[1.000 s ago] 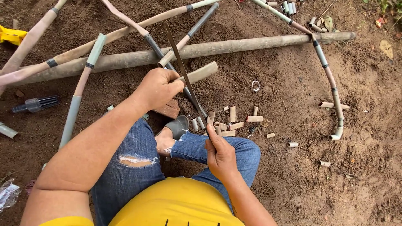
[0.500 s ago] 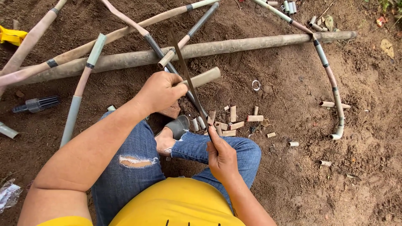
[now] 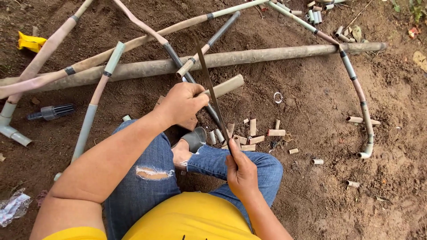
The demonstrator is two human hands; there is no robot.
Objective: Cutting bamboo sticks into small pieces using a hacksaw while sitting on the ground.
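Observation:
I sit on bare soil with my legs crossed. My left hand grips a short muddy pipe piece and holds it level above the ground. My right hand is closed on the near end of a thin dark saw blade, which runs up and away across the pipe piece. Several short cut pipe sections lie on the soil just beyond my knee, beside my grey sandal.
A long muddy pipe lies across the ground ahead, with thinner jointed pipes crossing over and around it. A black fitting lies at left, a yellow object far left, a small white ring on the soil.
The saw blade has slid along the pipe piece between frames, and my right hand has shifted a little with it. My left hand still holds the pipe piece in place.

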